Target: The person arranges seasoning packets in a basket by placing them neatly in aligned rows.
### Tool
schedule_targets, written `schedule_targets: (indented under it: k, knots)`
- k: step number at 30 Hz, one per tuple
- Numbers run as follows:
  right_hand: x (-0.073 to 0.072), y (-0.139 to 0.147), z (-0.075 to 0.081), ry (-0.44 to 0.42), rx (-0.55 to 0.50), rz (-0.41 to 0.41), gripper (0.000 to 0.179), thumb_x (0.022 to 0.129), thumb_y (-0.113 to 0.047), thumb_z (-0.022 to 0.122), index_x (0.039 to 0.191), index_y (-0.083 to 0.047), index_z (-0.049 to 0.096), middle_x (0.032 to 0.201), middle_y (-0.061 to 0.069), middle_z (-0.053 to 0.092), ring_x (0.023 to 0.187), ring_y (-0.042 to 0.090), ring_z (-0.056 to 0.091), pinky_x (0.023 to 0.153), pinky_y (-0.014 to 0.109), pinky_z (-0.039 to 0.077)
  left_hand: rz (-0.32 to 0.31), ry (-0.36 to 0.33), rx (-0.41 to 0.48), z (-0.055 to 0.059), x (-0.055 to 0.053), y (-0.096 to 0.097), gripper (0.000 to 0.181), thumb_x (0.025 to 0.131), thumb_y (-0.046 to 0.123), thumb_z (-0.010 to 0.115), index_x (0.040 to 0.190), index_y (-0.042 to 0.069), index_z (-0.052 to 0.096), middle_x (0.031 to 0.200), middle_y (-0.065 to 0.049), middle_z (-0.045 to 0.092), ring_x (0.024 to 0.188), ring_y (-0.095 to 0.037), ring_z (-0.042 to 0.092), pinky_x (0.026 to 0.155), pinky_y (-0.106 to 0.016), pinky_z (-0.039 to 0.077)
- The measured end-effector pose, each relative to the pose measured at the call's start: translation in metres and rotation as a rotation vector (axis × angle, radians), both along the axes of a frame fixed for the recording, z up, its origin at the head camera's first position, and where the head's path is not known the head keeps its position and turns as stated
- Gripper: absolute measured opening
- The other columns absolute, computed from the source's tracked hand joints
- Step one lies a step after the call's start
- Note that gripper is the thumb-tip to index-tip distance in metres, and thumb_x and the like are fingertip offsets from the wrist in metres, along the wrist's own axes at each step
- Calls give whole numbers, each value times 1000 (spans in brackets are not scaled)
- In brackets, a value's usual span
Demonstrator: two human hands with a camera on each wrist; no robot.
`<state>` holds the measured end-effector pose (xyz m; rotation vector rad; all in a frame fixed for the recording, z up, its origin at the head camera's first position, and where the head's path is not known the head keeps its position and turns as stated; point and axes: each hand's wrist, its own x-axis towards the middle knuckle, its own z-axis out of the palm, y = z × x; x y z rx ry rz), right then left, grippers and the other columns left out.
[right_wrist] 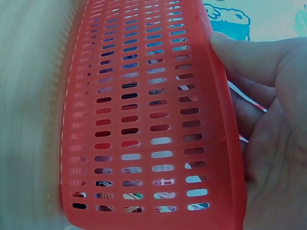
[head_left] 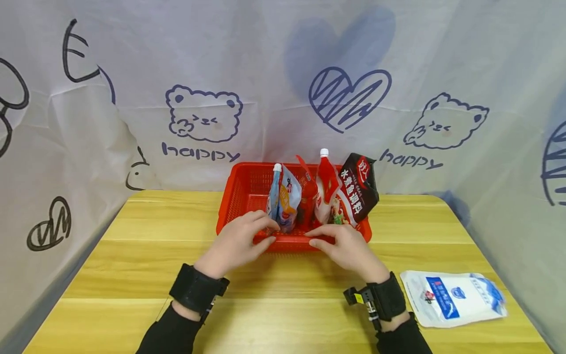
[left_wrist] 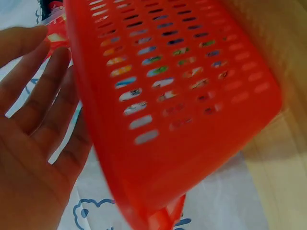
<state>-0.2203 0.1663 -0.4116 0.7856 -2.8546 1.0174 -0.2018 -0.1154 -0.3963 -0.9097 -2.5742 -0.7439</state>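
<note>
A red plastic basket [head_left: 265, 244] with slotted walls stands at the far side of the table. My left hand [head_left: 240, 240] is at its front rim, the fingers fairly straight and reaching over the rim, the thumb just off it in the left wrist view. My right hand [head_left: 347, 246] holds the same rim farther right, thumb outside and fingers inside. Within the basket stand a blue-and-white pouch [head_left: 287, 196] with a white cap, a red capped pouch [head_left: 325, 189], a red packet [head_left: 307, 196] and a black-and-red seasoning bag [head_left: 358, 189] leaning right.
A white-and-blue packet [head_left: 455, 299] lies flat on the wooden table [head_left: 146, 275], to the right of my right wrist. Behind the basket hangs a white cloth [head_left: 274, 73] with bear and heart drawings, which also runs down both sides.
</note>
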Motion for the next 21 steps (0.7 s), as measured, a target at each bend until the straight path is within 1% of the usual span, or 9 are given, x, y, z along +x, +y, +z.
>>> schedule_targets:
  k: [3, 6, 9, 12, 16, 18, 21]
  knots:
    - [0, 0, 0, 7, 4, 2, 20, 97, -28, 76, 116, -24, 80, 97, -8, 72, 71, 13, 53, 68, 32, 43, 19, -58, -18, -6, 2, 3, 21, 90, 16, 82, 110, 15, 74, 104, 0, 68, 93, -18, 65, 86, -35, 59]
    - [-1, 0, -1, 17, 5, 2, 20, 97, -29, 76, 116, -24, 81, 97, -8, 73, 70, 12, 52, 67, 32, 43, 40, -76, -17, -10, 3, 5, 20, 90, 17, 82, 109, 15, 75, 105, 1, 68, 95, -17, 64, 87, -36, 59]
    - [-2, -2, -1, 26, 3, 3, 21, 97, -30, 76, 117, -25, 80, 98, -8, 73, 71, 12, 53, 68, 32, 43, 58, -62, -3, -13, 4, 5, 18, 90, 15, 82, 107, 15, 76, 103, 2, 68, 94, -17, 63, 84, -35, 58]
    - [-1, -2, -2, 40, -4, 6, 21, 97, -29, 76, 117, -24, 80, 101, -7, 74, 74, 13, 55, 69, 33, 44, 57, -42, 7, -14, 3, 6, 16, 90, 14, 82, 106, 16, 77, 102, 2, 68, 93, -17, 63, 83, -35, 58]
    - [2, 1, -1, 82, -18, 23, 22, 97, -24, 76, 118, -20, 80, 108, -4, 77, 85, 14, 64, 76, 35, 51, 47, -12, 12, -17, 2, 8, 15, 90, 14, 82, 105, 15, 77, 101, 2, 68, 93, -18, 64, 82, -35, 58]
    - [3, 3, 0, 127, -26, 47, 22, 96, -21, 76, 118, -16, 79, 111, -2, 77, 94, 16, 69, 83, 39, 56, 47, 5, 16, -19, 2, 8, 14, 89, 13, 82, 103, 13, 78, 100, 1, 68, 92, -18, 64, 81, -35, 58]
    - [7, 10, 3, 212, -42, 62, 21, 94, -15, 78, 115, -14, 79, 113, -1, 77, 104, 20, 71, 92, 45, 57, 50, 22, 19, -21, 2, 7, 14, 88, 12, 83, 101, 12, 79, 98, 1, 68, 89, -18, 64, 77, -33, 57]
